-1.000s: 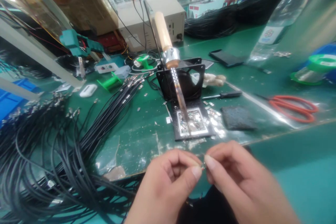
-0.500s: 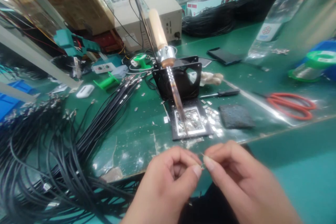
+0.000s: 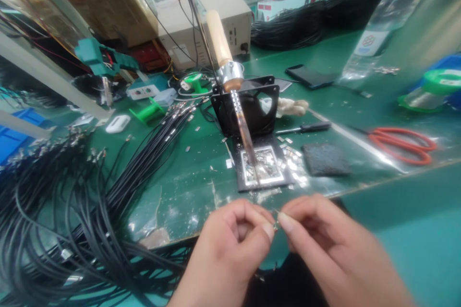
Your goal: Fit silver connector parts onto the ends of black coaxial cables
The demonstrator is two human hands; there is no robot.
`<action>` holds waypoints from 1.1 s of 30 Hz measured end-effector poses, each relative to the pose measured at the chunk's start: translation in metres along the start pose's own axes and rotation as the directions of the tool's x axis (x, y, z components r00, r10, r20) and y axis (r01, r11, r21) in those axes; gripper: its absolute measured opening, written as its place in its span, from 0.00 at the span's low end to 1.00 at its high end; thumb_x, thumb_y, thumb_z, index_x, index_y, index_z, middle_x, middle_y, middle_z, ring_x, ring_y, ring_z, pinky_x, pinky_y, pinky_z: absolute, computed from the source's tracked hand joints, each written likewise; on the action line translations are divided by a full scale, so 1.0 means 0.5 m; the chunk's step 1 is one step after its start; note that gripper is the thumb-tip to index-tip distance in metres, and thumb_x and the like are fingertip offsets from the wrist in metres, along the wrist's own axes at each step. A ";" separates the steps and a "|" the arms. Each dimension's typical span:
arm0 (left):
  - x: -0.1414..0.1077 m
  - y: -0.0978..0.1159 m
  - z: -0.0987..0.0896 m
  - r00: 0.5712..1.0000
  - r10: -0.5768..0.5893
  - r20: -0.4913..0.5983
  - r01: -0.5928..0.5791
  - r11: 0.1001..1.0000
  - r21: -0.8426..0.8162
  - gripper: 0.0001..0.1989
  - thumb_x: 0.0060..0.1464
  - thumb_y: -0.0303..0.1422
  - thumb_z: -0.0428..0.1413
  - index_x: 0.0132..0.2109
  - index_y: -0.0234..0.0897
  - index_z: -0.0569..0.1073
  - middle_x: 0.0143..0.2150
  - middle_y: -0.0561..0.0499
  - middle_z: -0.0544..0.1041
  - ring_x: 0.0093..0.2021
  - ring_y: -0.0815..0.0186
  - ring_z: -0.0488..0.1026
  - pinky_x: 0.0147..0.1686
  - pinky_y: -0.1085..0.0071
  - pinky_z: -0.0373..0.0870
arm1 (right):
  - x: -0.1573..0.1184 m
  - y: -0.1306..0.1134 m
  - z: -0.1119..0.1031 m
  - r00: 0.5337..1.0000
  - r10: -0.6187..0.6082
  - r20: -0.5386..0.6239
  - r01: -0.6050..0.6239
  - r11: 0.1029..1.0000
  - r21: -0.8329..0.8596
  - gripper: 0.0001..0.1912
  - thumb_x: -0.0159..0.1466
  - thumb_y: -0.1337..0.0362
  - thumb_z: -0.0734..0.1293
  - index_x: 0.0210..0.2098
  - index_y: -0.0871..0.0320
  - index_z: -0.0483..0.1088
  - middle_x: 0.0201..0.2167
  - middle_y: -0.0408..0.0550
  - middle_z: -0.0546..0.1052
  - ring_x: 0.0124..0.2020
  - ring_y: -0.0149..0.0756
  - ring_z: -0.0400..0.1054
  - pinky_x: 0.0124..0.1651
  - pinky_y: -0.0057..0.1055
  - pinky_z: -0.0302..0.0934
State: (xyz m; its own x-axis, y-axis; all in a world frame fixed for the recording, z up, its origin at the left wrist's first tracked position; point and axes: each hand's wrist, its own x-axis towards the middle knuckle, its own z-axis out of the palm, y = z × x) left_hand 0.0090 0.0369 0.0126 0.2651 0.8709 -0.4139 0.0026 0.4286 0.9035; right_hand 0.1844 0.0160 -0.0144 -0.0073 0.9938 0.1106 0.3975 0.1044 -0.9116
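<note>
Between left hand (image 3: 232, 244) and right hand (image 3: 322, 240), tiny part (image 3: 275, 226); left pinches it, right closed, contents unclear; brace wrists, avoid soldering iron (image 3: 231, 76).

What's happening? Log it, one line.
left hand: pinching tiny part | right hand: pinched beside it, contents unclear | soldering iron: slanted past black fan

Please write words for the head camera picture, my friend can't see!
Two bare hands pinch tiny, blurry parts at a green workbench. Beyond them is a soldering iron; black cables lie at left and orange-handled scissors at right.
</note>
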 end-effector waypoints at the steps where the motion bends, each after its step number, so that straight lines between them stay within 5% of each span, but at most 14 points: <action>1: 0.000 0.000 0.000 1.000 0.008 -0.006 -0.008 1.000 -0.005 0.10 0.60 0.33 0.65 0.33 0.36 0.74 0.40 0.50 0.79 0.37 0.68 0.70 0.37 0.74 0.66 | -0.002 0.000 -0.002 0.999 -0.041 -0.033 0.040 0.999 -0.028 0.10 0.73 0.59 0.66 0.37 0.54 0.76 0.34 0.39 0.80 0.32 0.18 0.77 0.36 0.07 0.70; 4: 0.000 0.000 -0.001 1.000 0.017 -0.022 -0.017 1.000 -0.023 0.10 0.61 0.33 0.65 0.33 0.36 0.74 0.39 0.51 0.79 0.37 0.69 0.70 0.36 0.75 0.66 | -0.012 0.007 -0.012 0.980 -0.164 -0.112 0.142 0.973 -0.180 0.08 0.71 0.60 0.68 0.36 0.53 0.76 0.42 0.39 0.81 0.38 0.19 0.79 0.41 0.08 0.72; 9: -0.003 -0.001 -0.002 0.999 0.012 -0.046 -0.013 1.000 -0.018 0.11 0.62 0.36 0.64 0.33 0.36 0.74 0.42 0.50 0.79 0.34 0.70 0.69 0.32 0.75 0.64 | -0.025 0.022 -0.023 0.947 -0.319 -0.026 0.291 0.892 -0.346 0.05 0.71 0.61 0.67 0.39 0.52 0.76 0.48 0.38 0.82 0.45 0.20 0.81 0.50 0.09 0.74; 33: 0.003 0.002 0.004 0.991 0.072 -0.113 -0.073 0.997 -0.005 0.11 0.62 0.33 0.64 0.31 0.36 0.75 0.40 0.51 0.79 0.36 0.70 0.73 0.37 0.76 0.68 | -0.014 0.026 -0.018 0.927 -0.375 0.014 0.353 0.858 -0.374 0.04 0.71 0.63 0.67 0.41 0.51 0.76 0.49 0.36 0.82 0.48 0.17 0.80 0.53 0.06 0.71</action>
State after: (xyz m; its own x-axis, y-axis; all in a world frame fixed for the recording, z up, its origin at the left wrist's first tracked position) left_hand 0.0111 0.0381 0.0134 0.1539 0.9211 -0.3575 -0.0221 0.3649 0.9308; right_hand 0.1981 0.0100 -0.0234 -0.1691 0.8824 0.4390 0.6813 0.4265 -0.5949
